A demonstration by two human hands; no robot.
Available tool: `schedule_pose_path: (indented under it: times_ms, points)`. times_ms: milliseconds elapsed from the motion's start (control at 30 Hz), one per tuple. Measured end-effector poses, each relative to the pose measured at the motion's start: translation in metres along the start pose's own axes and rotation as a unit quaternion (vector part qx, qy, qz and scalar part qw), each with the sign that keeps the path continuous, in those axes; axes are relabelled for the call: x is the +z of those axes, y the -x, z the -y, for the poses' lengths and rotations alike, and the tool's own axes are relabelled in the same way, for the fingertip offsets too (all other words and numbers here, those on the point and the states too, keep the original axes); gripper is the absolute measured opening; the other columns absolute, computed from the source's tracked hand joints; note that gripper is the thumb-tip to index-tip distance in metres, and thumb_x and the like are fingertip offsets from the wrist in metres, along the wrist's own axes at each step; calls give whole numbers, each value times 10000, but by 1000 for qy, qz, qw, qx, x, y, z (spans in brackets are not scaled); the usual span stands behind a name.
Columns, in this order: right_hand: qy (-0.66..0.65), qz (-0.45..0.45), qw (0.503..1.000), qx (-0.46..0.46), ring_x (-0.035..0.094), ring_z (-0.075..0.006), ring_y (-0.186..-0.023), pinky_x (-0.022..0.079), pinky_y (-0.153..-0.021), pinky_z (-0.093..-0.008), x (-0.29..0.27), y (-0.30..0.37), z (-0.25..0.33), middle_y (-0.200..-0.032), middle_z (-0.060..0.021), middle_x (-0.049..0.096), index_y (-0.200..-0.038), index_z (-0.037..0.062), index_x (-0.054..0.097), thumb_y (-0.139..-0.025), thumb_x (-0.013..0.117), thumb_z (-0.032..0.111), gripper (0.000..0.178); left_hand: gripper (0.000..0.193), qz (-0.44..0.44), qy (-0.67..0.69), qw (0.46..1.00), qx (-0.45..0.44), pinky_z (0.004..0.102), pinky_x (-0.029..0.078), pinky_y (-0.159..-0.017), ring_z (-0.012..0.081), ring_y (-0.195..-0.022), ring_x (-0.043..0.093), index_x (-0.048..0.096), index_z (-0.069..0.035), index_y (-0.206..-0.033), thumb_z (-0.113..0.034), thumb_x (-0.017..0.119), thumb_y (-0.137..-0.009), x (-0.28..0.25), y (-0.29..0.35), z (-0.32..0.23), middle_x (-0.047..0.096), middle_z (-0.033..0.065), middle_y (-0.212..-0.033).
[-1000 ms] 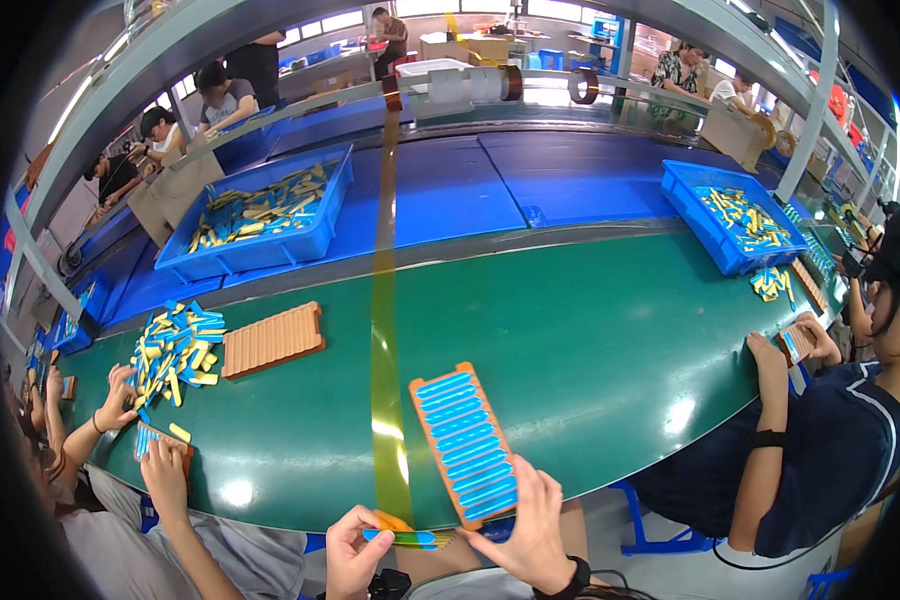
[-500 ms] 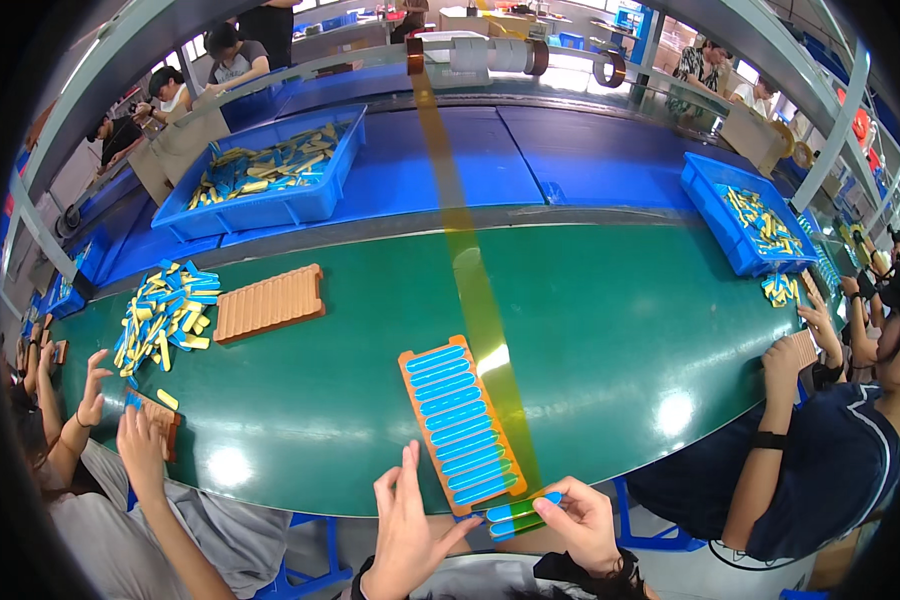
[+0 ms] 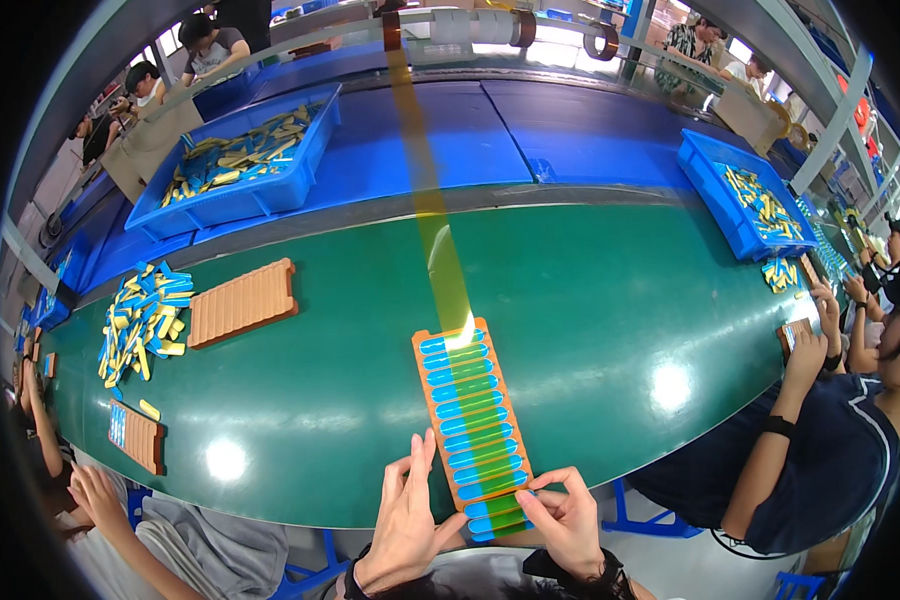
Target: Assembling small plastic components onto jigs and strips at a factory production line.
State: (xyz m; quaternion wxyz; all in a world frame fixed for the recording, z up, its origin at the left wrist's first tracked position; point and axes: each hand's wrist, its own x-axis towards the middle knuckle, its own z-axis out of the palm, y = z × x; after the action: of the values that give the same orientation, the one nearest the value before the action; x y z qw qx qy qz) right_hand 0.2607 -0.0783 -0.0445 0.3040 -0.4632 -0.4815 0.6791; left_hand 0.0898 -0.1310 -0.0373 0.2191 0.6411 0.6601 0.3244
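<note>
A brown grooved tray point(image 3: 436, 407) lies at the table's near edge, its grooves filled with blue round-ended strips point(image 3: 452, 409). Clear amber tape point(image 3: 440, 265) runs down from the far rack and lies along the middle of these strips. Beyond the tray's near end, more blue strips point(image 3: 482, 525) hang on the tape's end. My right hand point(image 3: 570, 520) pinches the tape's end at its right side, thumb and index finger together. My left hand point(image 3: 403, 525) is at the tray's lower left, fingers stretched and thumb reaching to its near corner; it grips nothing visible.
Tape rolls point(image 3: 460, 30) hang on a bar at the back. A brown grooved tray point(image 3: 242, 305) and a pile of blue and yellow strips point(image 3: 140, 325) lie left. Blue bins point(image 3: 300, 180) of strips stand behind. Co-workers point(image 3: 820, 450) sit on both sides.
The tray has turned straighter under the tape, which now covers the strips' middles instead of their right side. My right hand has moved slightly up. The left co-worker's hands have left their tray.
</note>
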Motion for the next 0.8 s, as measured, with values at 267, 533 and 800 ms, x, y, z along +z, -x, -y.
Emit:
schedule_pose_path:
  times_ms: [267, 533, 800]
  points:
    - [-30, -30, 999, 3, 568, -97, -685, 435, -577, -183, 5, -4, 4, -740, -136, 595, -902, 3, 349, -793, 533, -33, 216, 974, -12, -70, 997, 5, 341, 391, -817, 286, -913, 423, 164, 44, -1287, -148, 754, -536, -5, -2, 3, 335, 89, -1310]
    - [-16, -56, 998, -27, 559, -77, -629, 424, -492, -183, 6, -5, -2, -672, -117, 598, -889, 9, 340, -800, 559, 30, 237, 224, -15, -201, 930, 306, 218, 349, -580, 136, -769, 414, 533, -159, -882, -149, 629, -681, -15, -2, 19, 532, -73, -1138]
    - [0, -54, 998, -27, 505, -32, -542, 366, -419, -168, 6, -6, -4, -597, -64, 567, -858, 12, 346, -797, 569, 36, 232, 77, -14, -224, 908, 354, 197, 315, -530, 100, -812, 418, 503, -205, -727, -181, 572, -753, -13, -5, 22, 498, -95, -1171]
